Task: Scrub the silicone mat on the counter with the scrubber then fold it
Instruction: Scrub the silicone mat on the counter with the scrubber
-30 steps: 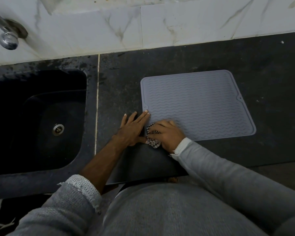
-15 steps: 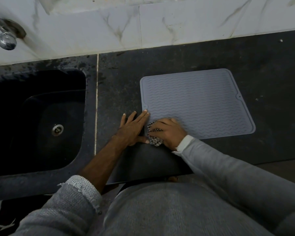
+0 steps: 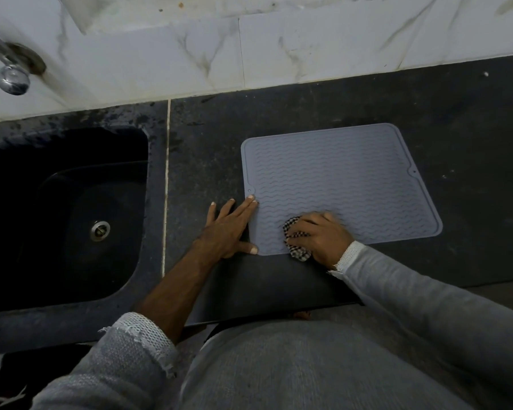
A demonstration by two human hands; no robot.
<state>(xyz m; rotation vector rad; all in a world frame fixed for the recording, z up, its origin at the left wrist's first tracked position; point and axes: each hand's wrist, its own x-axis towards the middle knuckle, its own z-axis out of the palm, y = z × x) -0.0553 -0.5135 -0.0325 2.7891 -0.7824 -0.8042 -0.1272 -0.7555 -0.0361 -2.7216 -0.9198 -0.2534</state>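
**Hands on the Grey Mat**

The grey silicone mat [image 3: 338,184] lies flat on the dark counter [image 3: 471,128]. It has wavy lines all over it and a raised edge. Most of the mat is on the far side of both hands.

The right hand [image 3: 323,235] is on the near part of the mat. It is closed around the scrubber [image 3: 293,241], which has little black and white checks. The hand presses the scrubber down onto the mat. Part of the scrubber sticks out past the near edge of the mat, under the hand. The right hand looks a bit blurry.

The left hand [image 3: 231,229] is just to the left of the right hand. It is open and flat, holding nothing. Most of it rests on the counter. Two fingertips touch the left edge of the mat, and the thumb touches the near left corner.

Both arms wear grey sleeves. The left sleeve [image 3: 125,359] is pushed up, so the arm is bare. The right sleeve [image 3: 427,315] comes down to the wrist.

To the left of the left hand is a dark sink [image 3: 18,297] with a shiny drain [image 3: 100,230] in it. Far away from the hands, past the sink, a silver tap [image 3: 11,74] sticks out of a white marble wall [image 3: 308,45].
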